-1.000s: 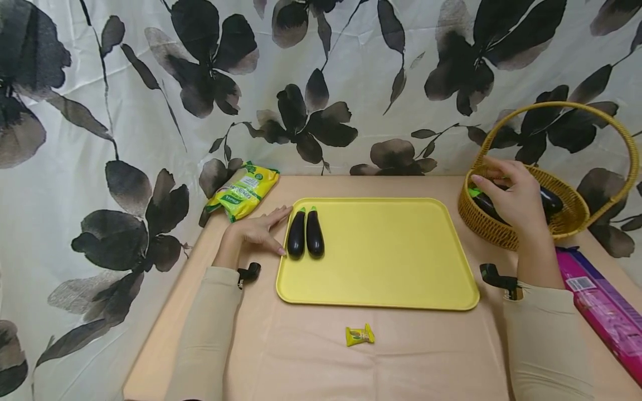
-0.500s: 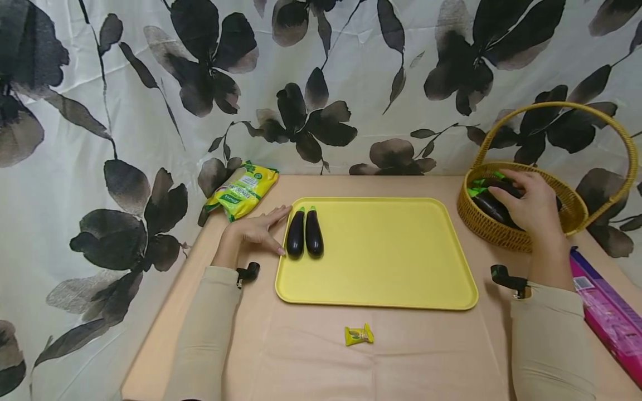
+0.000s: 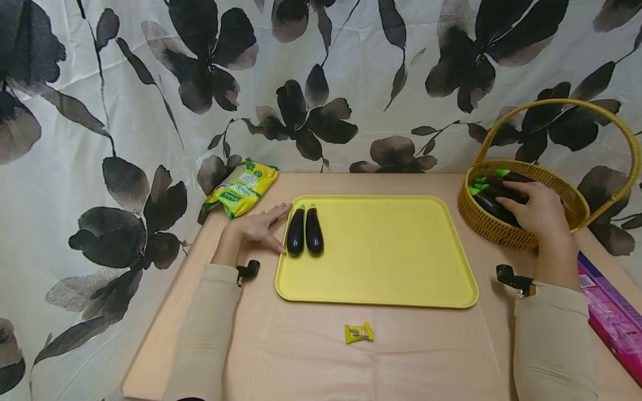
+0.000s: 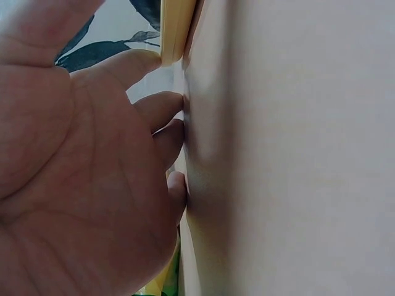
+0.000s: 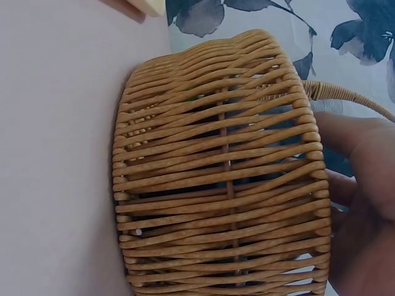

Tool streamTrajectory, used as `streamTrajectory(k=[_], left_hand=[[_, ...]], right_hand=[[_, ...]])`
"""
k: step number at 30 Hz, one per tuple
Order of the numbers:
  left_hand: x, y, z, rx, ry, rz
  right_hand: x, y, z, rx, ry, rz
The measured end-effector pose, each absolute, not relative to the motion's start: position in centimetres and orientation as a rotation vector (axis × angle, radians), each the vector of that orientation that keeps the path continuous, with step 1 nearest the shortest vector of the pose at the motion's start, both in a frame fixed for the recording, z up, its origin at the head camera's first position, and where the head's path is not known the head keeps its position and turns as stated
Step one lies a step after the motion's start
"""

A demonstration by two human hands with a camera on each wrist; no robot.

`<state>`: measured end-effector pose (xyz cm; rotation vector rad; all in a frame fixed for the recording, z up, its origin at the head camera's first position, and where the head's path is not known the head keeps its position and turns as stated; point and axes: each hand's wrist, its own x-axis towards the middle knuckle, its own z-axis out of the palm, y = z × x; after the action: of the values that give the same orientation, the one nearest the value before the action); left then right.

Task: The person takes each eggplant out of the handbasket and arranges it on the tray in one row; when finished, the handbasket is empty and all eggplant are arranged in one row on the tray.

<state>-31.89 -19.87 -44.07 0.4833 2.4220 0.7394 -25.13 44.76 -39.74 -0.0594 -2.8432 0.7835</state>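
Note:
On the yellow tray (image 3: 391,256) two small dark eggplants stand side by side near its left edge, the outer eggplant (image 3: 295,231) and the inner eggplant (image 3: 314,231). My left hand (image 3: 257,229) rests at that edge, fingers spread, thumb touching the rim. Several more eggplants with green caps lie in the wicker basket (image 3: 501,236) at the right. Reaching in over the near rim, my right hand (image 3: 544,210) pinches the middle eggplant (image 3: 501,191) between thumb and fingers at its blunt end. The right wrist view shows the fingers partly hidden behind the basket wall (image 5: 216,154).
A yellow-green packet (image 3: 243,188) lies at the table's back left. One small yellow wrapped piece (image 3: 359,333) sits in front of the tray. A pink-purple package (image 3: 612,317) lies at the right, below the basket. The basket's tall handle (image 3: 567,102) arches above it.
My right hand has moved right and toward me inside the basket, from the capped ends to the blunt ends, uncovering more eggplants. The left hand has stayed at the tray.

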Motion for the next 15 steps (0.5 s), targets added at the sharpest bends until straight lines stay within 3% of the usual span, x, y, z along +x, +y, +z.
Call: streamTrajectory(k=[15], left_hand=[[-31.89,-19.82,-43.97,0.493,2.415,0.736]], right_hand=[[-25.02,45.07,-40.24,-0.175,-2.941,0.786]])
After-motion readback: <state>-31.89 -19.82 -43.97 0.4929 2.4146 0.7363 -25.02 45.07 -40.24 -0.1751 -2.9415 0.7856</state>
